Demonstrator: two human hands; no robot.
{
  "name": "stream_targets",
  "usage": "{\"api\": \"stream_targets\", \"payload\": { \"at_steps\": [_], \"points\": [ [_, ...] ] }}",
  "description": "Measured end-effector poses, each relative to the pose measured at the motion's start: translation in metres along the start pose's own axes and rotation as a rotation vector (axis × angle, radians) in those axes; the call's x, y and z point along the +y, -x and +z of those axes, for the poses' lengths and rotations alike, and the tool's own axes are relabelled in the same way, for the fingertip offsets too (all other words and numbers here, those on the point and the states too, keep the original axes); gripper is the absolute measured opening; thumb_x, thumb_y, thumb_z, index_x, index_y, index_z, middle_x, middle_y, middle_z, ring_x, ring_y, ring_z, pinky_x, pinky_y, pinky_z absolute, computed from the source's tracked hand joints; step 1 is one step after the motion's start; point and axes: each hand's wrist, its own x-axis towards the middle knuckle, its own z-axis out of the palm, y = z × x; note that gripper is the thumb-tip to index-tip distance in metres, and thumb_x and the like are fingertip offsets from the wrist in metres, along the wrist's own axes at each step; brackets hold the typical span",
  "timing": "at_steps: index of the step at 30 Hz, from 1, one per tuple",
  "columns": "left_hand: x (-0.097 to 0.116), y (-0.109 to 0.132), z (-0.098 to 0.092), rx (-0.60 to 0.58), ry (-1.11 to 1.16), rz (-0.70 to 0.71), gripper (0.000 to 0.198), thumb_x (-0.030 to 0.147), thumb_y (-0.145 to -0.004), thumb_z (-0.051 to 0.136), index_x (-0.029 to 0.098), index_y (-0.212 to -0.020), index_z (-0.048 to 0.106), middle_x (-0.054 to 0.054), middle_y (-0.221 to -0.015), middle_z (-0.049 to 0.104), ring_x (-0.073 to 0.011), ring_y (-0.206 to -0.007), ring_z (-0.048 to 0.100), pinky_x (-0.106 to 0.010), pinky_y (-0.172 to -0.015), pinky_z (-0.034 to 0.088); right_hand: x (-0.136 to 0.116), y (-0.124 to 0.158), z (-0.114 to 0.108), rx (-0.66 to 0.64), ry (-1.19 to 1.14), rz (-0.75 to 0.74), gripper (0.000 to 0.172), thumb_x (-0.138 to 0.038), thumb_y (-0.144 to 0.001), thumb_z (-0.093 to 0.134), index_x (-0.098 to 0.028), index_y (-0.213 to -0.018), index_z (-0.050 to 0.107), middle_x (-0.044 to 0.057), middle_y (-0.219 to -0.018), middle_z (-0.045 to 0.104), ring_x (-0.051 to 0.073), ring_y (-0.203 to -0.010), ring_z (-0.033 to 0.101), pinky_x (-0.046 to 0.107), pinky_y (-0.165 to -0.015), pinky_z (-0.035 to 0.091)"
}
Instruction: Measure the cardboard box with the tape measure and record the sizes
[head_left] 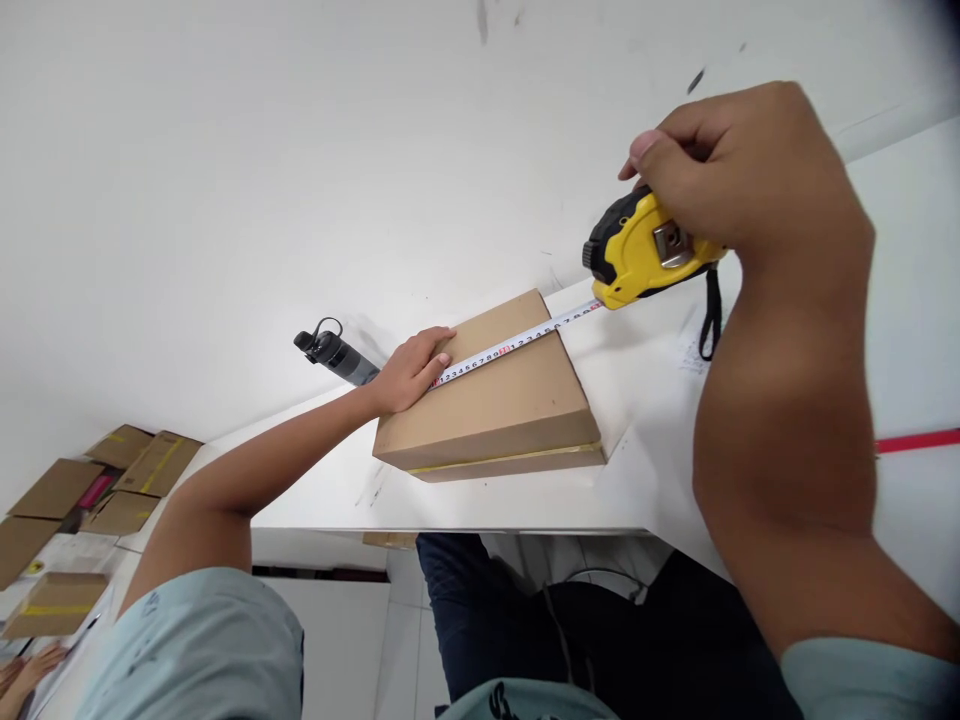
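A closed cardboard box (510,400) with a yellow strip along its near side lies on the white table. My left hand (409,372) rests on the box's left part, its thumb beside the white tape blade (491,354) and its fingers over the far edge. The blade's end is hidden under this hand. To the right, my right hand (739,165) grips a yellow and black tape measure (637,250), held above the table past the box's right edge. The blade runs straight from its mouth across the box top. A black wrist strap (711,315) hangs from the case.
A dark bottle with a loop cap (334,355) is behind my left hand, near the wall. Several cardboard boxes (120,480) sit at the far left, near another person's hand (34,670). A red strip (919,441) lies at the right. The table's front edge (450,529) is close to my legs.
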Motion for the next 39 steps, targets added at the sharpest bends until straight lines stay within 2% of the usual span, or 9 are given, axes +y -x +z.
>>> {"api": "stream_targets", "payload": {
  "at_steps": [5, 8, 11, 17, 20, 24, 34, 39],
  "points": [
    [0.001, -0.001, 0.000, 0.007, 0.005, -0.002, 0.071, 0.068, -0.111, 0.027, 0.022, -0.160, 0.048, -0.017, -0.165, 0.057, -0.0361, -0.150, 0.055, -0.058, -0.130, 0.042, -0.001, 0.001, 0.001, 0.055, -0.113, -0.027, 0.008, -0.033, -0.087, 0.069, -0.028, -0.085, 0.075, 0.006, -0.081, 0.070, 0.023, -0.078, 0.064, 0.044, -0.078, 0.052],
    [0.002, -0.001, 0.000, 0.017, 0.011, -0.008, 0.070, 0.068, -0.111, 0.027, 0.022, -0.160, 0.048, -0.017, -0.164, 0.058, -0.0352, -0.150, 0.056, -0.057, -0.129, 0.043, 0.001, 0.000, 0.002, 0.063, -0.121, -0.069, 0.006, -0.030, -0.087, 0.068, -0.028, -0.085, 0.073, 0.005, -0.079, 0.068, 0.023, -0.078, 0.063, 0.044, -0.079, 0.051],
    [0.003, 0.000, -0.001, 0.022, 0.007, -0.016, 0.068, 0.067, -0.112, 0.027, 0.024, -0.159, 0.049, -0.016, -0.163, 0.059, -0.0348, -0.148, 0.057, -0.056, -0.128, 0.044, 0.000, -0.002, 0.002, 0.050, -0.123, -0.036, 0.004, -0.026, -0.087, 0.069, -0.027, -0.086, 0.073, 0.005, -0.078, 0.066, 0.022, -0.077, 0.063, 0.044, -0.079, 0.050],
    [0.004, 0.000, -0.002, 0.021, 0.015, -0.023, 0.069, 0.068, -0.111, 0.028, 0.023, -0.159, 0.049, -0.016, -0.161, 0.061, -0.0352, -0.145, 0.059, -0.056, -0.127, 0.045, -0.011, 0.002, -0.002, -0.010, -0.115, -0.002, 0.013, -0.017, -0.084, 0.069, -0.026, -0.088, 0.077, 0.001, -0.073, 0.058, 0.017, -0.073, 0.053, 0.041, -0.075, 0.044],
    [0.003, 0.000, -0.002, 0.024, 0.020, -0.025, 0.072, 0.071, -0.111, 0.027, 0.023, -0.159, 0.049, -0.015, -0.161, 0.060, -0.0353, -0.146, 0.058, -0.056, -0.127, 0.045, -0.016, 0.003, -0.003, -0.056, -0.102, 0.025, 0.010, -0.019, -0.084, 0.070, -0.027, -0.085, 0.076, 0.000, -0.071, 0.055, 0.016, -0.070, 0.049, 0.040, -0.073, 0.041],
    [0.003, -0.001, -0.001, 0.026, 0.024, -0.011, 0.074, 0.072, -0.110, 0.026, 0.021, -0.159, 0.049, -0.016, -0.161, 0.060, -0.0357, -0.147, 0.057, -0.055, -0.128, 0.043, -0.018, 0.002, 0.001, -0.072, -0.100, 0.039, 0.006, -0.023, -0.085, 0.072, -0.027, -0.083, 0.075, 0.001, -0.074, 0.059, 0.017, -0.072, 0.052, 0.041, -0.073, 0.042],
    [0.001, 0.000, -0.002, 0.029, 0.029, -0.004, 0.069, 0.068, -0.111, 0.028, 0.023, -0.157, 0.051, -0.016, -0.158, 0.063, -0.0357, -0.141, 0.061, -0.056, -0.125, 0.045, -0.022, 0.002, 0.004, -0.045, -0.068, 0.043, 0.004, -0.030, -0.087, 0.072, -0.029, -0.086, 0.076, 0.003, -0.074, 0.063, 0.019, -0.074, 0.056, 0.043, -0.075, 0.045],
    [0.001, 0.000, -0.001, 0.033, 0.026, -0.011, 0.067, 0.067, -0.111, 0.029, 0.024, -0.157, 0.052, -0.015, -0.159, 0.062, -0.0361, -0.142, 0.060, -0.057, -0.125, 0.045, -0.027, 0.003, 0.004, -0.048, -0.052, 0.064, 0.006, -0.025, -0.090, 0.071, -0.028, -0.087, 0.075, 0.002, -0.075, 0.062, 0.018, -0.075, 0.056, 0.042, -0.077, 0.048]
  ]
}}
